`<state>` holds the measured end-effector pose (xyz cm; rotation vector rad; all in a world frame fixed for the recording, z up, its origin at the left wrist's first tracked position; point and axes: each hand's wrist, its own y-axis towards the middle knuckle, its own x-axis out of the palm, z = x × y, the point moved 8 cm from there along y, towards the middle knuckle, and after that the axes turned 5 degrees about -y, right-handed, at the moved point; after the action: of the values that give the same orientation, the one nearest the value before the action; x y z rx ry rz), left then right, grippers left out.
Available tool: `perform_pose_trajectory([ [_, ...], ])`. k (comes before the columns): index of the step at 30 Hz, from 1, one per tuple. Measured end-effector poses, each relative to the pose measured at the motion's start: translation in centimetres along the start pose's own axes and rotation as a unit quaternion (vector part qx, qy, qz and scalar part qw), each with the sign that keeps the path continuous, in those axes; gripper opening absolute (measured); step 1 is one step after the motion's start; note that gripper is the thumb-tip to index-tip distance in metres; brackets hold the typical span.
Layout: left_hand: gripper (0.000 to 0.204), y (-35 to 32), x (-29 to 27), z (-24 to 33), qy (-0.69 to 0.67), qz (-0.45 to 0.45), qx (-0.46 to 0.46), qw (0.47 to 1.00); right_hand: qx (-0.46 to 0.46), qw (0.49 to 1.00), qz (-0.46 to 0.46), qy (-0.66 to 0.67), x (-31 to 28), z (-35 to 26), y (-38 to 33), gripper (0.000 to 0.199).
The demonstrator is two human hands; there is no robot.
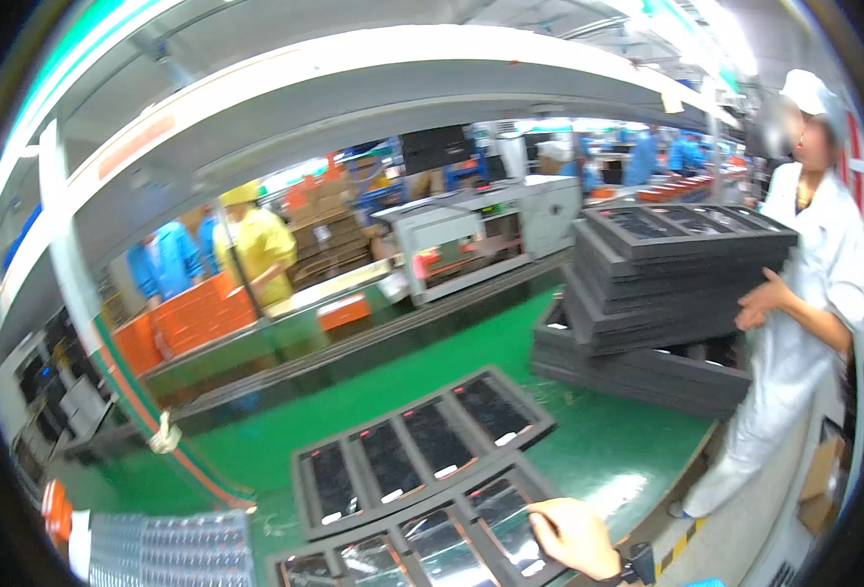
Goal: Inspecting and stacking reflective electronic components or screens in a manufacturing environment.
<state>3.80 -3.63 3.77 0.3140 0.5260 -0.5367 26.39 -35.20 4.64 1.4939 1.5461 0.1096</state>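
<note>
My right hand [577,538], with a black band at the wrist, reaches in from the lower right. Its fingers bend over the right edge of the nearer black foam tray [454,506]. Dark, glossy flat panels [435,544] fill that tray's compartments, and its near part runs out of the picture. Just beyond it lies a second black foam tray [348,472], holding similar panels with small red and white tabs [432,434]. My left hand does not show.
Black foam trays [682,279] are piled unevenly at the right, beside a co-worker in white [804,264]. Clear plastic trays [173,548] lie lower left, near a post [109,342]. Behind the green worktop [393,362] run a conveyor line, a grey machine [486,240] and orange bins [197,318].
</note>
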Motion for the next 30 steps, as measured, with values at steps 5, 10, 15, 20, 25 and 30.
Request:
perform_pose_trajectory([
  [5, 0.047, -0.3, -0.5, 0.3, 0.075, 0.054, 0.032, 0.995, 0.052, 0.997, -0.044, -0.033, 0.9, 1.2, 0.0, 0.018],
  [10, 0.047, -0.4, -0.2, 0.8, 0.076, 0.04, 0.049, 0.995, 0.0, 1.0, 0.017, -0.011, -0.6, 0.1, -0.1, 0.013],
  [15, 0.046, -0.4, 0.2, 1.1, 0.067, 0.043, 0.06, 0.995, 0.006, 1.0, 0.011, -0.011, -0.7, 0.0, -0.2, 0.013],
  [20, 0.045, -0.2, 0.4, 0.7, 0.056, 0.047, 0.07, 0.995, 0.01, 1.0, 0.01, -0.008, -0.7, 0.2, -0.3, 0.013],
  [25, 0.039, -0.7, -0.6, 1.8, 0.102, 0.102, 0.148, 0.979, 0.003, 0.997, 0.067, 0.027, -1.2, 0.4, -0.1, 0.018],
  [30, 0.031, -2.7, -3.1, 1.5, 0.202, 0.261, 0.179, 0.927, 0.057, 0.994, 0.095, -0.024, -1.5, 2.3, -0.4, 0.014],
])
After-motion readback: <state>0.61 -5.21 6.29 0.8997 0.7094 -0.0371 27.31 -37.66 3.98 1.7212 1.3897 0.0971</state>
